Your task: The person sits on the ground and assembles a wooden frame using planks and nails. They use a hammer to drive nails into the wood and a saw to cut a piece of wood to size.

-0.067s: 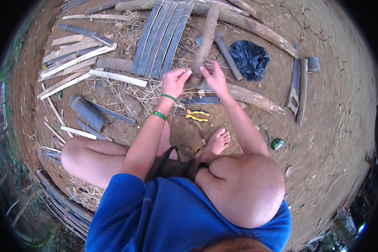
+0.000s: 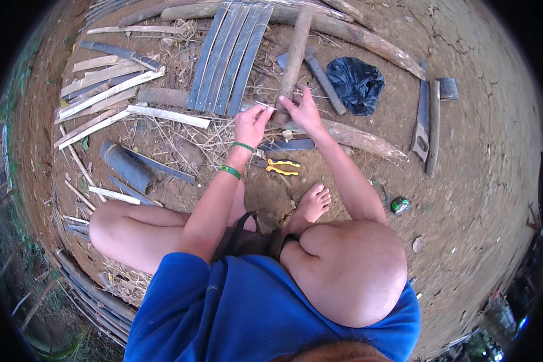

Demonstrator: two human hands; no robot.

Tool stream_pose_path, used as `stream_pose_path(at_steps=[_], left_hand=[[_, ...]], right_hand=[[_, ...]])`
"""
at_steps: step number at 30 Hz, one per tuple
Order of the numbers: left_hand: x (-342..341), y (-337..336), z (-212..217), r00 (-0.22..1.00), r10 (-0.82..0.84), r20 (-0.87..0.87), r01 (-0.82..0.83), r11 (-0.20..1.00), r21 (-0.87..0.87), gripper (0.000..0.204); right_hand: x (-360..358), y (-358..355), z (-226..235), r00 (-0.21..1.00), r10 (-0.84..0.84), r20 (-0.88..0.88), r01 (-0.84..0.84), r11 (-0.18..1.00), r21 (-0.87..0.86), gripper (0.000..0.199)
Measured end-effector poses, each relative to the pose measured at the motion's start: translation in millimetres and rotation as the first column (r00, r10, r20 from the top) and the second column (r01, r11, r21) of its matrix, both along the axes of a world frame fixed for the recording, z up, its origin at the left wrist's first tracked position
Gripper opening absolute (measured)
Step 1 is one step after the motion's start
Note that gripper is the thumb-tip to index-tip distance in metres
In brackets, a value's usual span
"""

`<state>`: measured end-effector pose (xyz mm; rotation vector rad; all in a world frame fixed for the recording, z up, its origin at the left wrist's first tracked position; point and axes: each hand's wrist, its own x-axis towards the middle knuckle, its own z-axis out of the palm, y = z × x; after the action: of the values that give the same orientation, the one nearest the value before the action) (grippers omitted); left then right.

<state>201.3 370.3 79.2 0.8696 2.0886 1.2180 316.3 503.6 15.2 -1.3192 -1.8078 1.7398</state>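
My left hand (image 2: pixel 251 127), with two green bands on its arm, pinches a thin, pale, straight piece (image 2: pixel 265 106) too small to identify. It points toward the near end of a round wooden pole (image 2: pixel 295 51). My right hand (image 2: pixel 303 113) is closed at that end, its thumb laid across the wood and its fingers along the right side, partly hidden. Left of the pole lies a panel of dark split-bamboo slats (image 2: pixel 230 57). Below my hands, yellow-handled pliers (image 2: pixel 282 166) rest on the dirt.
A hatchet (image 2: pixel 324 81) and a black plastic bag (image 2: pixel 355 86) lie right of the pole. Farther right are a handsaw (image 2: pixel 422 123), a stick (image 2: pixel 433 133) and a green tape measure (image 2: pixel 399 206). Logs (image 2: pixel 368 42) cross the back. Split bamboo strips (image 2: pixel 111 90) and a bamboo section (image 2: pixel 127 167) lie left.
My right hand has shifted slightly left, its thumb farther over the pole's end. The pale piece in my left hand now shows more clearly. The whole view has tilted a little.
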Motion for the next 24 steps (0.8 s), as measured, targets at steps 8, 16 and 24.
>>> stream_pose_path(at_steps=[8, 16, 24], left_hand=[[1, 6, -1, 0.998, 0.052, 0.036, -0.056, 0.989, 0.14, 0.013], [-3, 12, 11, 0.992, 0.089, 0.091, -0.107, 0.971, 0.214, 0.01], [-7, 9, -2, 0.99, 0.073, 0.122, -0.098, 0.972, 0.214, 0.013]], right_hand=[[-17, -2, 9, 0.987, -0.022, 0.16, 0.02, 1.0, 0.015, 0.095], [-19, -2, 16, 0.992, 0.042, 0.122, -0.05, 0.997, 0.057, 0.082], [-20, -6, 21, 0.994, 0.049, 0.098, -0.051, 0.999, 0.013, 0.076]])
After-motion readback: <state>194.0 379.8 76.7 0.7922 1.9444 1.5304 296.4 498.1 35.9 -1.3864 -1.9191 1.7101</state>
